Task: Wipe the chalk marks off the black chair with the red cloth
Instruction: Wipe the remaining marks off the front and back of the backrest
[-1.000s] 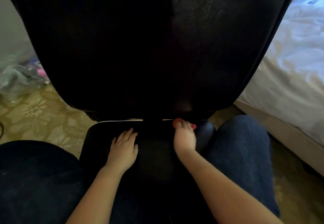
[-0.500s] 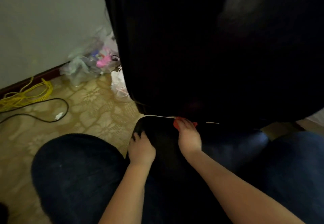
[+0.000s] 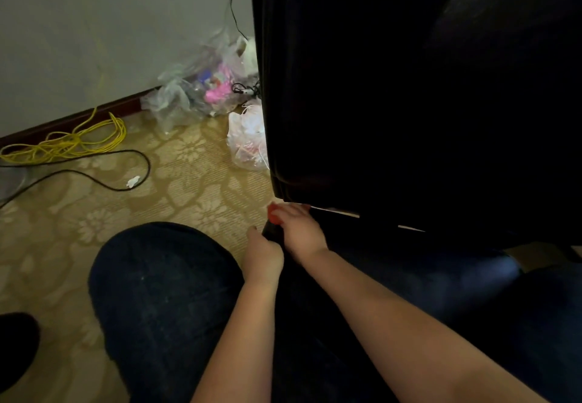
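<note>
R hand fingers pinched red cloth at black chair seat corner; L hand fingers gripped seat edge. Floral carpet held yellow cable at 9 o'clock, plastic bags at 11.

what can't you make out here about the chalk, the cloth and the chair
Head view only.
- Chalk marks: none can be made out, because the black chair is in deep shadow.
- Red cloth: only a sliver shows, and the right hand gripping it covers the rest.
- Left hand: its fingers are lost against the dark seat edge, so its grip is unclear.
- Chair top and right side: cut off by the frame edges.
</note>
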